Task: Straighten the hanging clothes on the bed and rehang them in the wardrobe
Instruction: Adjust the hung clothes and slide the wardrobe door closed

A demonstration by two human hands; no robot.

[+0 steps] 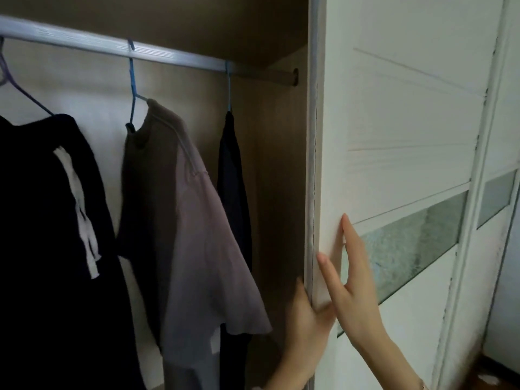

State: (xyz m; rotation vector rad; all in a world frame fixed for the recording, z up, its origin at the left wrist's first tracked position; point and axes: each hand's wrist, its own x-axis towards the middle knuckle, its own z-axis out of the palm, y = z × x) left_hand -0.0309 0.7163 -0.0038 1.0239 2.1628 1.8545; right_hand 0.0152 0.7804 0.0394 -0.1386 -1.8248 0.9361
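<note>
While three garments hang inside the open wardrobe (275,164), both hands are over on its white sliding door (394,108). The left hand (306,319) grips the door's leading edge low down, with fingers curled round the inner side and the thumb pressed on the front face. The right hand (354,285) lies flat just beside it, fingers straight and slightly spread against the painted panel, holding nothing.

Look along the ribbed, silvery metal rail (112,47). At far left a black hooded top (33,220) with flat white drawstrings (81,215) hangs from a purple hanger (17,85). In the middle a taupe short-sleeved T-shirt (191,235) of soft, thin fabric hangs from a blue hanger (132,80). It sits skewed, with one shoulder high and its sleeve flaring out to the right. Behind that sleeve and nearest the side wall, a navy garment (233,178) hangs narrow and edge-on from a second blue hanger (228,88).

The wardrobe interior is plain light-brown board. A grey sealing strip (311,164) runs down the door's edge. The door face has shallow grooves above a band of mottled frosted glass (408,243), which the right wrist partly covers. Another white door (506,136) with a matching glass band (498,195) stands farther right, and a patch of wooden floor (484,375) shows at the bottom corner.
</note>
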